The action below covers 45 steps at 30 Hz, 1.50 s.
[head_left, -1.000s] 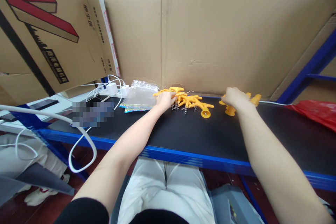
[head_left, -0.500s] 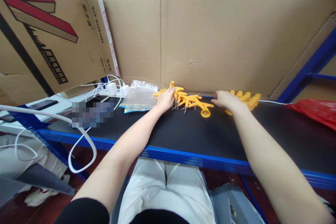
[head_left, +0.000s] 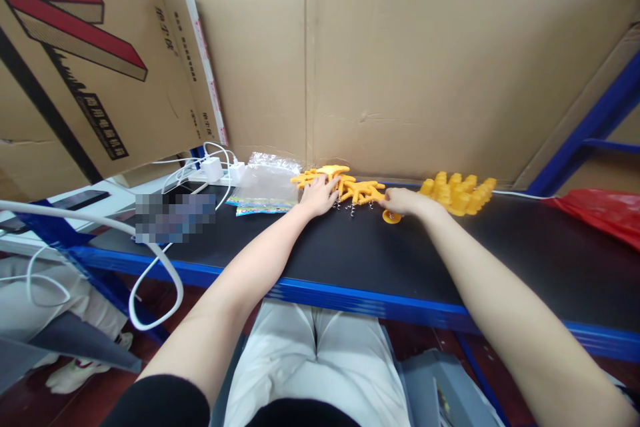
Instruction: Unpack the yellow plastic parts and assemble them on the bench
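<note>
"Where is the orange branched plastic piece (head_left: 370,194) laid?"
"Roughly sideways on the black surface (head_left: 345,260), left of the nearer right grip (head_left: 400,201), whose closure cannot be told. The left grip (head_left: 319,196) is spread over similar pieces (head_left: 334,171)."

a black bench top (head_left: 350,253), edged in blue metal (head_left: 350,297), bears a pile of yellow branching pieces (head_left: 364,192) near its middle, with thin silvery spirals (head_left: 353,210) along the front and a round yellow disc (head_left: 392,218) at the right end; knobbly yellow pieces (head_left: 457,195) sit bunched farther right, well short of a crumpled red bag (head_left: 600,213); clear plastic packets (head_left: 267,187) with colourful edges lie left of the pile.
</note>
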Tool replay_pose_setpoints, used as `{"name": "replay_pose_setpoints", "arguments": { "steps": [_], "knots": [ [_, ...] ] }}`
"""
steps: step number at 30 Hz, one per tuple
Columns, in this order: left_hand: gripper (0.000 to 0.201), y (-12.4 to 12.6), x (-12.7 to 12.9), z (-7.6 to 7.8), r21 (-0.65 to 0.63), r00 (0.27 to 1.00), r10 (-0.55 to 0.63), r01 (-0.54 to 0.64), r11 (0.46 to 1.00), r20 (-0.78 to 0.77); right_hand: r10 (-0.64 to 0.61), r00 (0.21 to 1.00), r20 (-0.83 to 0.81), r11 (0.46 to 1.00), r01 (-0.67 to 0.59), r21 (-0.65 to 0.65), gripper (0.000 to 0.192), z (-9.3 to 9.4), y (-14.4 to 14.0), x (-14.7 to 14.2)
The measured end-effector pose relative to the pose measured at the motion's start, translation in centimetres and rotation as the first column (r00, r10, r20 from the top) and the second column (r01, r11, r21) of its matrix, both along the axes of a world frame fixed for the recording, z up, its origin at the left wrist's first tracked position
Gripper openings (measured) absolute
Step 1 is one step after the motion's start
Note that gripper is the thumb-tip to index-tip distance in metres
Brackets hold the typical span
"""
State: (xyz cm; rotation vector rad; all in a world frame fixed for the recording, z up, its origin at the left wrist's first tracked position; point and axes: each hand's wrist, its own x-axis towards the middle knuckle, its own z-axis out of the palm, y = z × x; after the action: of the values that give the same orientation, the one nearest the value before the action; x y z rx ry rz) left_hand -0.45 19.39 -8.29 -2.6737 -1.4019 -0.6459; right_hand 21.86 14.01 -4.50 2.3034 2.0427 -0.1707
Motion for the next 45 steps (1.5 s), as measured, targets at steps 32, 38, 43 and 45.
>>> {"name": "replay_pose_setpoints", "arguments": {
  "steps": [32, 38, 43, 45],
  "knots": [
    [0.052, -1.4, 0.4, 0.6, 0.1, 0.993, -0.072, 0.063, 0.993, 0.093, -0.138, 0.99, 0.029, 0.852, 0.104, 0.513, 0.033, 2.3, -2.2, -1.5],
    [0.049, -2.3, 0.6, 1.4, 0.288, 0.977, -0.21, 0.191, 0.938, 0.039, 0.146, 0.971, 0.188, 0.792, -0.229, 0.566, 0.023, 1.1, -2.0, -3.1],
    [0.041, -1.9, 0.7, 1.4, 0.314, 0.987, -0.157, 0.135, 0.94, 0.045, 0.366, 0.886, 0.285, 0.672, -0.464, 0.577, 0.023, 1.0, -2.3, -4.1],
    [0.037, -1.7, 0.7, 1.4, 0.319, 0.989, -0.139, 0.114, 0.941, 0.056, 0.362, 0.884, 0.294, 0.675, -0.466, 0.572, 0.023, 0.9, -2.3, -4.2]
  ]
}}
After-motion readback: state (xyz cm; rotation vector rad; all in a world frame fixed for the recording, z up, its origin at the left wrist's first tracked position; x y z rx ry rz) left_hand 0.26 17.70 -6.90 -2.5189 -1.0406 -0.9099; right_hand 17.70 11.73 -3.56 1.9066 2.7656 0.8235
